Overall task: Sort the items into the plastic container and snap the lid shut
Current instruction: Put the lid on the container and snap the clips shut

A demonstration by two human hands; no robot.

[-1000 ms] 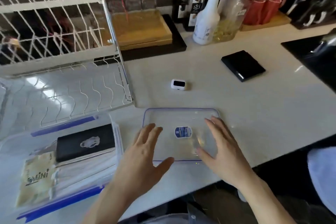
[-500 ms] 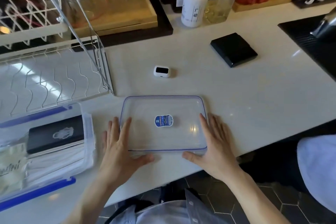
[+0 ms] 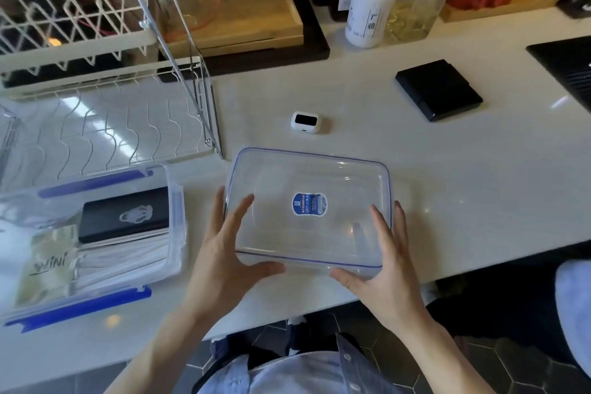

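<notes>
A clear plastic container (image 3: 307, 154) with a blue sticker on its base is near the counter's front edge. My left hand (image 3: 224, 249) holds its left side, thumb under the near rim. My right hand (image 3: 383, 269) holds the right side the same way. To the left lies a clear lid (image 3: 80, 307) with blue latches. On the lid are a black box (image 3: 128, 217), a "mini" packet (image 3: 48, 265) and white sheets. A small white device (image 3: 305, 120) lies beyond the container.
A white wire dish rack (image 3: 112, 125) stands at the back left. A black square pad (image 3: 438, 89) lies at the right. A white spray bottle (image 3: 371, 9), jars and a wooden tray (image 3: 240, 25) line the back. The counter's front edge is just under my wrists.
My hands went from hovering over the container to its two sides and now grip it. The container looks raised slightly toward me.
</notes>
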